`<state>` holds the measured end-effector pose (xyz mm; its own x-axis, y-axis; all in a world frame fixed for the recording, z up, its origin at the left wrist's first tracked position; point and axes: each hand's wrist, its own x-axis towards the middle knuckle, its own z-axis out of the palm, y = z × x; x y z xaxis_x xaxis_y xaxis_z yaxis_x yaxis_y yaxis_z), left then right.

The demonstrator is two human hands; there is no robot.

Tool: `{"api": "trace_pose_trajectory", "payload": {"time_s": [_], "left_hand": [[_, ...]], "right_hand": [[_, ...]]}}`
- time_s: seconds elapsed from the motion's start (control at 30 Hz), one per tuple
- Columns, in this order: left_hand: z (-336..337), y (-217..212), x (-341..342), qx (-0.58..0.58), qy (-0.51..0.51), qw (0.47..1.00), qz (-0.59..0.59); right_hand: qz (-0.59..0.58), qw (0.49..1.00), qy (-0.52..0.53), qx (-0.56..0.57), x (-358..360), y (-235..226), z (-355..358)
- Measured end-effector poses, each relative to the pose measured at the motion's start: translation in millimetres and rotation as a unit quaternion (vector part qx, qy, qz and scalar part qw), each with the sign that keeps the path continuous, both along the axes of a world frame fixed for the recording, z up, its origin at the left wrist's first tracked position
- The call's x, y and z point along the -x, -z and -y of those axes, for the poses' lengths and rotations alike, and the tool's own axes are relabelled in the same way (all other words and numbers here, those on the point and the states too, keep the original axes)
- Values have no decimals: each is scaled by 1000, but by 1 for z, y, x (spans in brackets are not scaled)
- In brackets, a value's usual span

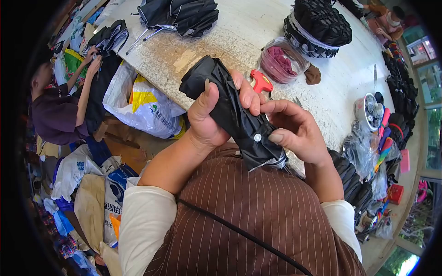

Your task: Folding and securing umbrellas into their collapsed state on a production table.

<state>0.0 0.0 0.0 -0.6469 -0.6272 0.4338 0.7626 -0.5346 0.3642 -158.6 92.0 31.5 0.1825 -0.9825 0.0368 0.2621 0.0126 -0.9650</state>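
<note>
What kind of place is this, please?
Probably an umbrella workshop: the left hand holds a folded black umbrella, another umbrella lies on the worktable, and another person works beside dark fabric.

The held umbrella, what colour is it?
The umbrella is black; it shows best in the head view.

Head camera: a fisheye lens on the wearer's head looks steeply down over a striped apron (pixel 258 207).
Left hand (pixel 206 115) and right hand (pixel 299 131): close to the lens, near mid-frame.
Worktable (pixel 331 106): farther off, stretching toward the upper edge.
Windows (pixel 433 124): distant, at the right rim.
</note>
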Motion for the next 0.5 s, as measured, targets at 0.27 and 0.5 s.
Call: {"api": "trace_pose_trajectory", "payload": {"time_s": [0.27, 0.5], "left_hand": [[-1, -2, -2, 1, -38, 998, 54], [-11, -16, 1, -81, -88, 984, 134]], "right_hand": [[88, 985, 78, -129, 1, 4, 7], [77, 990, 71, -98, 1, 10, 9]]}}
